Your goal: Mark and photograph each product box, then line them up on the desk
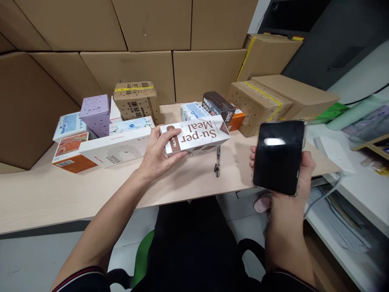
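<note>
A white carton [200,138] printed "Super Meal" is gripped by the left hand [156,156] at its left end, with the fingers laid over the upper face and the thumb pressed along the near side; it is held over the middle of the table [182,186], a little back from the front edge, and whether its underside is touching the wood cannot be told. The black-screened device [278,156] is gripped by the right hand [304,178] from beneath, with the fingers curled round its left side and the thumb at its right, and it is held above the front edge near the right corner. Between carton and device, a gap of open wood is left, bordered behind by a yellow-taped box [261,107]. A pen [218,162] is laid just in front of the carton's right end, pointed toward the front edge. Beside the left hand, sideways room is closed off by the power bank box [121,148], from which a strip of wood is left open down to the front edge, widening toward the left. Behind the carton, a dark box [217,106] is set, and the back edge is lined by stacked large cartons [130,69].
</note>
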Demonstrator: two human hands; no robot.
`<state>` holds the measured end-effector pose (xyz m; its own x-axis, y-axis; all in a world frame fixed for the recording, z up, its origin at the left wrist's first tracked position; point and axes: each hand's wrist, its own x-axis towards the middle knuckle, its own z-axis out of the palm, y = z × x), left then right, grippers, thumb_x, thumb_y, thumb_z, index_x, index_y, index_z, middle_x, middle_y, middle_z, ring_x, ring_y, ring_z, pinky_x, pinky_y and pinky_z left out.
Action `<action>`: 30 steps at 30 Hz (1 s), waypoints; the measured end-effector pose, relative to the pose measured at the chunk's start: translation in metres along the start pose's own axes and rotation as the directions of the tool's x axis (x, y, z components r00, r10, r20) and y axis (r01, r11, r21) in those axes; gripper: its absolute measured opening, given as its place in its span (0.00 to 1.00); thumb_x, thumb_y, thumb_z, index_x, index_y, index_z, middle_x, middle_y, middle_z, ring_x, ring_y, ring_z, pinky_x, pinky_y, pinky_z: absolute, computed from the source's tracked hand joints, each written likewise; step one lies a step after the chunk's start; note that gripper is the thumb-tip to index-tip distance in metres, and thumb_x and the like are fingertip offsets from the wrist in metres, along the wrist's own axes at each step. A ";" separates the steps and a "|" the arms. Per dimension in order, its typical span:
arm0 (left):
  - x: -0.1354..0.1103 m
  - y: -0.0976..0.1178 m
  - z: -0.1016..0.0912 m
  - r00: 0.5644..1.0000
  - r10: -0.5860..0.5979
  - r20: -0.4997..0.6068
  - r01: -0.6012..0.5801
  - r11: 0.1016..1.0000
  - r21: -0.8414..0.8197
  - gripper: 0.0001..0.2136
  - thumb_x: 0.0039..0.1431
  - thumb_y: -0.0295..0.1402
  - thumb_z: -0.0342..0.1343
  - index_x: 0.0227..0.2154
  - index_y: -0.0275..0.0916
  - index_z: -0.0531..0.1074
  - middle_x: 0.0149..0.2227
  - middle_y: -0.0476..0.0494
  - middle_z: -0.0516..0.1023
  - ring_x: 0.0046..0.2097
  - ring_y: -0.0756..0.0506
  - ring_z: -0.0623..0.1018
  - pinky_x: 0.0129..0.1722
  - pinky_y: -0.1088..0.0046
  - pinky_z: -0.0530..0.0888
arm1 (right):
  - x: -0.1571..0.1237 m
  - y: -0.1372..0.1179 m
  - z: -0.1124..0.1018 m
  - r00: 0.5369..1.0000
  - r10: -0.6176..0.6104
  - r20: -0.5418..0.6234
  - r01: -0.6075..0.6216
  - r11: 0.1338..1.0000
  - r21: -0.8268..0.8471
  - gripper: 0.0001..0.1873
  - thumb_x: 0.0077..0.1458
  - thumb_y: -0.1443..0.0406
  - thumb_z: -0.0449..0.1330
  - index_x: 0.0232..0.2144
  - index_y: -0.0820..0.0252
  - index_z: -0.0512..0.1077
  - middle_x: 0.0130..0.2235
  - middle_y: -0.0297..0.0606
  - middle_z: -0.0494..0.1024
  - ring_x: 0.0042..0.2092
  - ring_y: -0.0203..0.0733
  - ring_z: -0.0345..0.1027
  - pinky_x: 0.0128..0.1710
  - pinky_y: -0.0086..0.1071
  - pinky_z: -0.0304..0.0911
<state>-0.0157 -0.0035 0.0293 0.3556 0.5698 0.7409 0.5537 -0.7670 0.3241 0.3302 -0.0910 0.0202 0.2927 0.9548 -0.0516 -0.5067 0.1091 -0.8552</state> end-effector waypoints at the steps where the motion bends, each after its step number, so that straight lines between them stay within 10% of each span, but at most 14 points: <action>1: 0.000 0.000 0.000 1.000 -0.001 0.002 0.001 1.000 0.001 0.26 0.61 0.47 0.65 0.60 0.47 0.69 0.54 0.39 0.72 0.58 0.36 0.70 0.60 0.49 0.72 | -0.003 0.004 0.007 0.998 0.040 0.039 -0.042 0.997 0.060 0.39 0.53 0.38 0.56 0.53 0.58 0.80 0.47 0.48 0.86 0.43 0.50 0.82 0.41 0.42 0.79; 5: -0.002 -0.001 0.001 1.000 0.008 -0.006 -0.008 1.000 0.004 0.26 0.61 0.46 0.66 0.59 0.47 0.70 0.54 0.38 0.72 0.59 0.36 0.70 0.60 0.49 0.72 | -0.019 0.021 0.035 0.944 0.195 0.267 -0.261 0.936 0.236 0.37 0.52 0.41 0.59 0.54 0.59 0.77 0.49 0.49 0.85 0.42 0.48 0.81 0.40 0.40 0.79; 15: -0.001 0.005 -0.002 0.999 -0.033 0.027 0.033 0.999 0.002 0.25 0.62 0.46 0.64 0.60 0.46 0.69 0.55 0.37 0.72 0.59 0.36 0.70 0.61 0.47 0.71 | -0.049 0.046 0.111 0.635 0.370 0.678 -0.630 0.756 0.178 0.35 0.58 0.41 0.51 0.56 0.56 0.73 0.51 0.46 0.82 0.43 0.47 0.78 0.39 0.42 0.73; 30: -0.002 0.003 -0.001 1.000 0.000 0.026 0.001 1.000 -0.029 0.25 0.64 0.49 0.62 0.60 0.46 0.69 0.55 0.37 0.69 0.60 0.36 0.70 0.61 0.48 0.72 | -0.037 0.060 0.123 0.673 0.291 0.680 -0.569 0.791 0.225 0.34 0.58 0.42 0.54 0.57 0.56 0.71 0.50 0.46 0.83 0.44 0.48 0.78 0.43 0.47 0.77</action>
<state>-0.0160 -0.0072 0.0291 0.3751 0.5775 0.7251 0.5321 -0.7747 0.3418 0.1894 -0.0854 0.0345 -0.5021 0.8622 0.0677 -0.7499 -0.3950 -0.5306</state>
